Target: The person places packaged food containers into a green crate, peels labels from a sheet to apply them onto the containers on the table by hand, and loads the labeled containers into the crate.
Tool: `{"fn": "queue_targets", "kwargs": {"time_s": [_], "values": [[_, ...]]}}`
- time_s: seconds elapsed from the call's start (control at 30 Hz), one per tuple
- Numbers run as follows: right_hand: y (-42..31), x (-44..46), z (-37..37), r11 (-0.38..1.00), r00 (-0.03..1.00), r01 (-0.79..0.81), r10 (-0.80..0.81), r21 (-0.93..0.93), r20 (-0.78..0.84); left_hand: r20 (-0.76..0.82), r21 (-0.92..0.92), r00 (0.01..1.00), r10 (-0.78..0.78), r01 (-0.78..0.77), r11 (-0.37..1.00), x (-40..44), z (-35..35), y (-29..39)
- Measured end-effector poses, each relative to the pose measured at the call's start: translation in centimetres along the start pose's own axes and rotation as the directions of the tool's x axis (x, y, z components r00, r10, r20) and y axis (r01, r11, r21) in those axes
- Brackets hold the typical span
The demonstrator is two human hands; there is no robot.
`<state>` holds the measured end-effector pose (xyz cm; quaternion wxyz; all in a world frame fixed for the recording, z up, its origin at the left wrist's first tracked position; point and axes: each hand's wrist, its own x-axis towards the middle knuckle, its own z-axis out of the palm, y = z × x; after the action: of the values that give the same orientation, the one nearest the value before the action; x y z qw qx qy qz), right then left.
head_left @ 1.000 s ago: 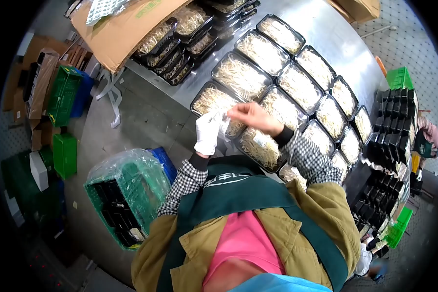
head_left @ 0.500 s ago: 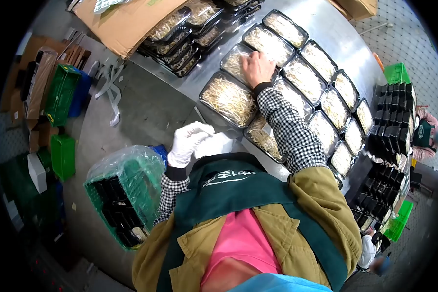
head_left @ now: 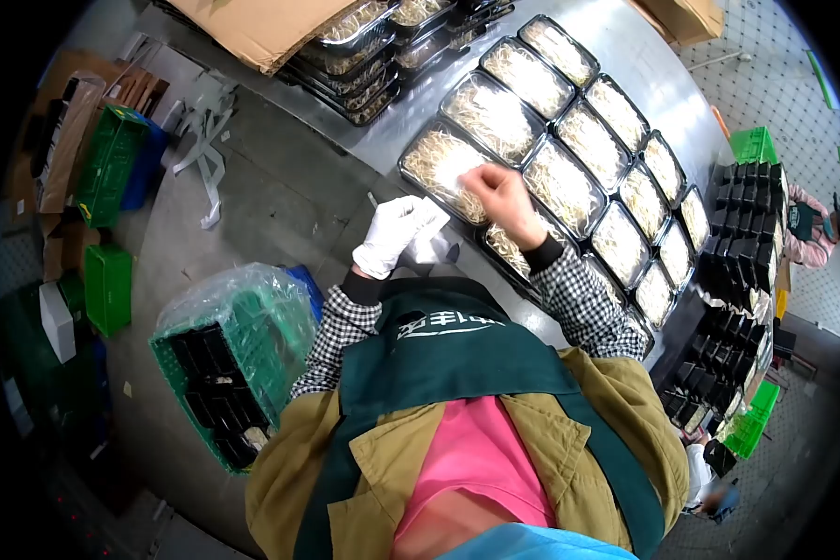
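My left hand (head_left: 387,241), in a white glove, is closed in front of my apron, near the table edge. Its fingers grip a pale, sheet-like white piece (head_left: 429,222) whose kind I cannot make out. My bare right hand (head_left: 508,201) has its fingers drawn together over the near edge of a black tray of bean sprouts (head_left: 436,161). Whatever they pinch, if anything, is hidden. Another sprout tray (head_left: 506,247) lies partly under my right wrist. Beyond it, several more trays of sprouts (head_left: 563,187) stand side by side in rows.
Stacked sprout trays (head_left: 357,79) and a cardboard box (head_left: 261,28) occupy the table's far left. A plastic-lined green crate (head_left: 173,359) with black trays stands at my left. More black trays (head_left: 742,219) are stacked at right, where a co-worker (head_left: 805,229) is nearby.
My right hand has drawn back from a farther tray towards me, its fingers now gathered. My left hand has risen and moved right, closer to it, with the white piece.
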<state>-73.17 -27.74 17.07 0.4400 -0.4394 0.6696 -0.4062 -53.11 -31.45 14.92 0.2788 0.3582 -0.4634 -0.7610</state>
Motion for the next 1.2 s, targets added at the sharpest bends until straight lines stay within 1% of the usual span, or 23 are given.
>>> {"fn": "queue_targets", "kwargs": {"time_s": [0.03,0.07,0.17,0.2,0.3,0.43,0.5,0.6,0.63,0.67,0.7,0.73,0.8,0.83,0.87,0.9,0.93,0.97,1.0,1.03,1.1,1.17,1.2], "values": [[0.3,1.0,-0.7,0.993,0.994,-0.048,0.037,-0.109,-0.098,0.050,-0.009,0.998,-0.033,0.034,0.999,-0.3,-0.4,-0.1],[0.7,2.1,-0.5,0.974,0.986,0.005,-0.042,-0.225,-0.160,0.105,0.041,0.993,-0.060,0.056,0.998,-0.5,-1.6,-0.4],[2.2,4.6,2.6,0.851,0.927,-0.004,-0.194,-0.525,-0.322,-0.010,-0.247,0.985,-0.171,0.163,0.955,-1.0,-2.7,-0.3],[2.1,4.6,3.2,0.668,0.884,0.032,-0.366,-0.744,-0.291,-0.026,-0.318,0.990,-0.140,0.124,0.940,-0.7,-3.9,-1.6],[3.2,4.8,4.3,0.520,0.840,0.001,-0.464,-0.854,-0.282,-0.166,-0.204,0.980,-0.107,0.072,0.976,0.2,-6.0,-3.6],[2.7,4.4,3.4,0.606,0.854,-0.016,-0.405,-0.795,-0.326,-0.300,-0.142,0.953,-0.047,0.004,0.990,3.0,-8.5,-8.3],[3.0,3.4,2.0,0.753,0.921,-0.046,-0.222,-0.656,-0.319,-0.410,-0.120,0.906,-0.108,0.064,0.991,5.2,-8.8,-10.4],[3.4,0.5,0.6,0.830,0.870,0.092,-0.336,-0.550,-0.362,-0.487,0.026,0.870,0.080,-0.077,0.997,7.1,-7.8,-10.7],[3.4,-0.3,0.1,0.848,0.864,0.131,-0.352,-0.514,-0.361,-0.603,0.261,0.797,0.041,0.148,0.954,7.7,-7.3,-9.9],[3.2,-1.0,-0.4,0.866,0.889,0.124,-0.314,-0.485,-0.333,-0.681,-0.108,0.732,0.011,-0.115,0.987,10.6,-8.0,-14.2],[2.9,-1.7,-0.9,0.882,0.912,0.116,-0.277,-0.456,-0.303,-0.653,0.162,0.752,0.089,0.024,0.987,10.6,-8.5,-15.5],[2.7,-2.3,-1.4,0.882,0.924,0.097,-0.252,-0.461,-0.288,-0.619,0.423,0.767,0.166,0.148,0.894,10.5,-8.8,-16.7],[3.9,-3.1,-2.7,0.806,0.900,0.238,-0.393,-0.542,-0.190,-0.647,0.263,0.755,0.111,0.084,0.961,11.8,-11.6,-22.1],[3.7,-3.7,-3.0,0.884,0.924,0.222,-0.326,-0.412,-0.201,-0.615,0.452,0.760,0.209,0.122,0.884,11.6,-11.6,-20.2],[3.4,-4.3,-3.6,0.883,0.935,0.189,-0.296,-0.430,-0.196,-0.577,0.619,0.757,0.306,0.162,0.768,11.4,-11.3,-18.0],[3.3,-4.8,-4.2,0.893,0.944,0.160,-0.263,-0.420,-0.200,-0.702,0.414,0.688,0.184,0.184,0.892,7.7,-7.9,-8.3],[3.3,-5.3,-4.5,0.900,0.920,0.200,-0.309,-0.388,-0.242,-0.714,0.535,0.574,0.400,0.079,0.841,9.9,-11.4,-8.6],[2.3,-5.9,-5.1,0.892,0.924,0.162,-0.288,-0.423,-0.252,-0.668,0.672,0.479,0.569,0.059,0.739,10.2,-13.0,-4.3],[1.3,-6.3,-5.7,0.882,0.927,0.135,-0.273,-0.451,-0.258,-0.623,0.762,0.037,0.781,-0.196,0.617,11.3,-13.1,-0.1],[1.4,-6.5,-6.1,0.894,0.919,0.135,-0.273,-0.427,-0.283,-0.611,0.740,-0.033,0.791,-0.378,0.556,11.2,-13.5,6.0],[1.9,-6.7,-6.8,0.894,0.895,0.157,-0.309,-0.420,-0.322,-0.407,0.857,-0.202,0.891,-0.423,0.296,11.4,-14.6,17.0],[1.8,-6.7,-7.3,0.894,0.894,0.160,-0.311,-0.419,-0.323,-0.294,0.932,-0.147,0.945,-0.265,0.248,13.1,-15.1,25.0],[1.7,-6.7,-7.4,0.901,0.895,0.150,-0.298,-0.407,-0.331,-0.289,0.957,-0.018,0.957,-0.002,0.289,14.4,-15.7,27.7]]}}
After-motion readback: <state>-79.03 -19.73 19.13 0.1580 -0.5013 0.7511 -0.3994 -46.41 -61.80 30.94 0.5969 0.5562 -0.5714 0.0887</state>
